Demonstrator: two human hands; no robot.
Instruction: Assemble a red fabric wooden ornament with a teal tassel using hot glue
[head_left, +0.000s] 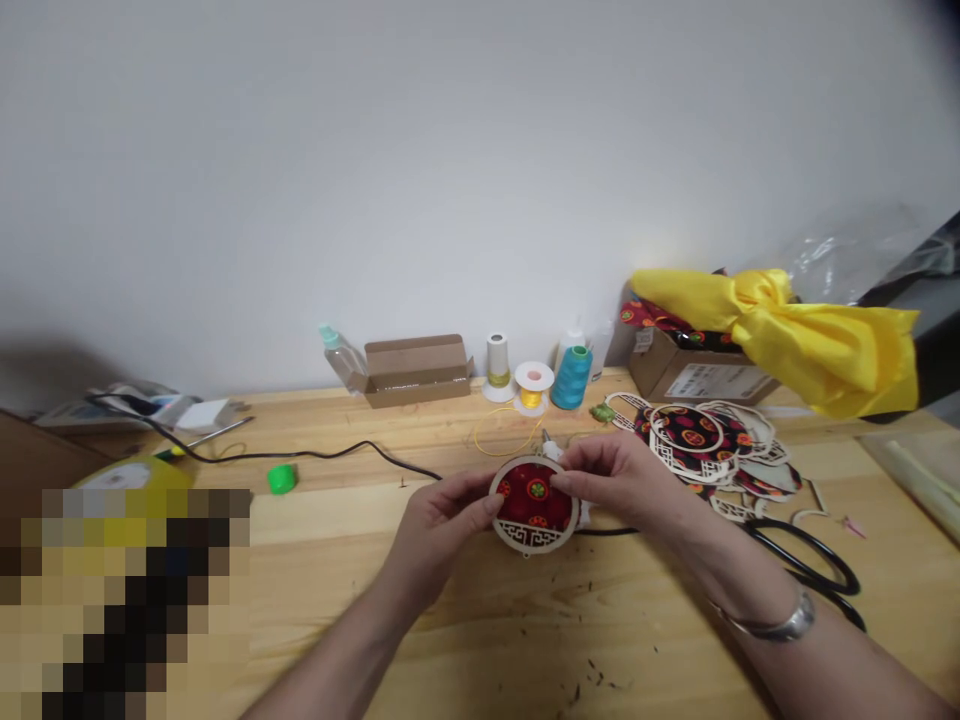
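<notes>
Between both hands I hold a round ornament (529,506) up over the table. It has a pale wooden ring, dark red patterned fabric inside and a cut-out lattice along its lower part. My left hand (454,515) pinches its left edge, thumb on the front. My right hand (604,470) grips the upper right edge with thumb and fingers; a silver bracelet (780,620) circles that wrist. Partly hidden behind the ornament and my right hand is a white glue gun (551,447), only its nozzle end showing.
A pile of wooden frames and patterned fabric pieces (697,440) lies right, beside black-handled scissors (814,560). Along the wall stand a bottle (341,355), an open cardboard box (416,370), yellow thread (533,385) and a blue thread cone (573,378). A black cable (315,455) crosses the table.
</notes>
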